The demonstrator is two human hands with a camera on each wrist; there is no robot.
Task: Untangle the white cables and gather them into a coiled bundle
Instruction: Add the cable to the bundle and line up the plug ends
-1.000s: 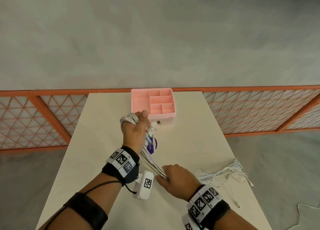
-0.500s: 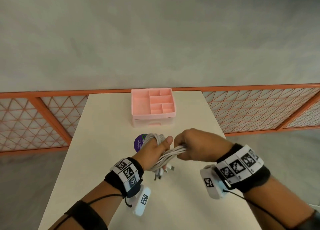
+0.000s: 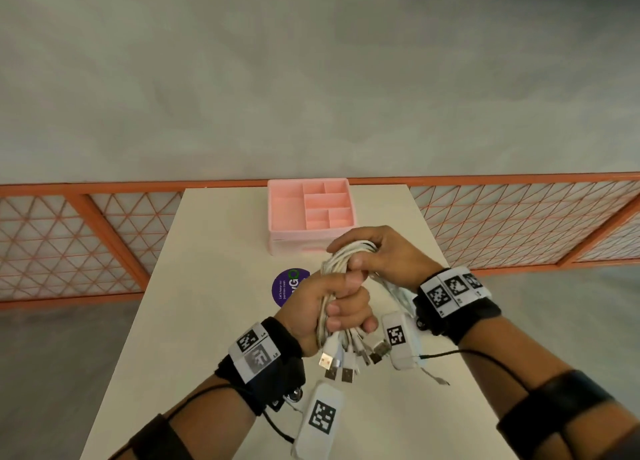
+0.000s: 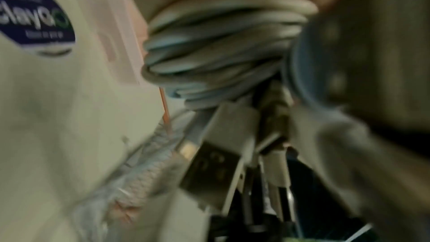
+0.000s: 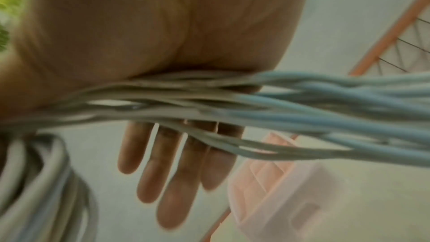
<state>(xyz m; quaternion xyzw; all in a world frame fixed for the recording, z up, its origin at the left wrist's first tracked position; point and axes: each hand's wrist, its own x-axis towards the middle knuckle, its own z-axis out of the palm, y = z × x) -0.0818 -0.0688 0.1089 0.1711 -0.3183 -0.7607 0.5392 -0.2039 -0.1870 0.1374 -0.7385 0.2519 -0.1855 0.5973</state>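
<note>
The white cables [image 3: 341,257] are gathered in a looped bundle above the middle of the cream table [image 3: 207,321]. My left hand [image 3: 332,303] grips the bundle in a fist. Several USB plugs [image 3: 341,366] hang below that fist. My right hand [image 3: 377,255] arches over the top of the loop and holds the strands between thumb and fingers. The left wrist view shows the wound cables [image 4: 221,52] close up, with the plugs [image 4: 221,163] under them. In the right wrist view the cables [image 5: 256,113] cross my palm above the fingers [image 5: 163,172].
A pink compartment tray [image 3: 301,243] stands at the table's far edge, just beyond my hands. A round purple sticker [image 3: 285,286] lies on the table left of my left hand. Orange lattice railing [image 3: 86,238] runs behind the table on both sides.
My right hand came up from the table's near right with the loose cable lengths and laid them over the top of my left fist. No cables trail over the right edge now.
</note>
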